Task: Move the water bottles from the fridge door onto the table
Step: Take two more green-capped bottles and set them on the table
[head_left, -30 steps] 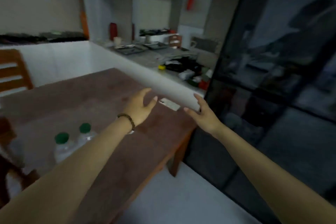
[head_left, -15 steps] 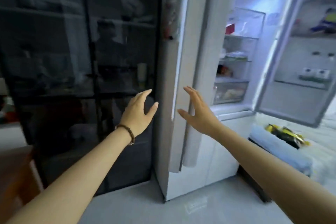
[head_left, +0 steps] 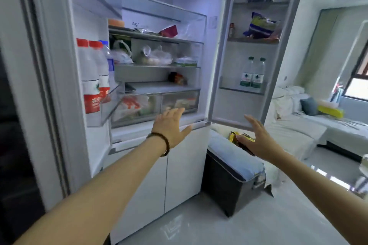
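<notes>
The person's left grip, a beaded bracelet at its wrist, and right grip are stretched forward, fingers spread apart, holding nothing. Past the right grip, a yellow snack packet lies on a blue-cushioned dark box. Farther off, two green-capped water bottles stand upright side by side on the lower shelf of the open right fridge door, well apart from both grips.

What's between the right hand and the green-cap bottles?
Head view: just the door's shelf rail and bare lower panel lie between right hand and green-cap bottles.
</notes>
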Demonstrator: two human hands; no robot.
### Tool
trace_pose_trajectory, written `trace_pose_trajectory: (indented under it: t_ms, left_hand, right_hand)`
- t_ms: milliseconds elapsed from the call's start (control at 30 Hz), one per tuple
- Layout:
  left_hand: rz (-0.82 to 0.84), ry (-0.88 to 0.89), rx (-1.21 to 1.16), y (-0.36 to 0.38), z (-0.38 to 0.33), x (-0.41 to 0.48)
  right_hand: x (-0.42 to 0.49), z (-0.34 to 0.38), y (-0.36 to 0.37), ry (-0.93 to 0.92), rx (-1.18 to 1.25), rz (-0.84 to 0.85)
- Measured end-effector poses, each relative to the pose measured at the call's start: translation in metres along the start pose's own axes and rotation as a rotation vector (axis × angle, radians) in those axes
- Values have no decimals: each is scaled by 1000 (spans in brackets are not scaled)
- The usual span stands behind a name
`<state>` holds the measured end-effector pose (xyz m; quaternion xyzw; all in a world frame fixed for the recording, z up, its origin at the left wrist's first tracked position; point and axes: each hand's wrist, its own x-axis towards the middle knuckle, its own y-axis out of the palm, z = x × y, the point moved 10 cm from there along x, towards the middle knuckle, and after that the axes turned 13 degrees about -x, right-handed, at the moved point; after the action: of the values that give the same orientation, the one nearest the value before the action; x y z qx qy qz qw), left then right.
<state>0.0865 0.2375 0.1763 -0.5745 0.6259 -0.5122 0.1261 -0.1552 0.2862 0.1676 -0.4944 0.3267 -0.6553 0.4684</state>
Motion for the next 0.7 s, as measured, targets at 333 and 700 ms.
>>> trace_pose_trajectory:
  t_ms: [333, 700]
  left_hand:
    - [42, 32, 66, 102, -30, 193]
    - [97, 172, -4, 199, -74, 429]
  right_hand:
    - [131, -137, -25, 75, -82, -71]
    - [315, -251, -26, 192, -198, 10]
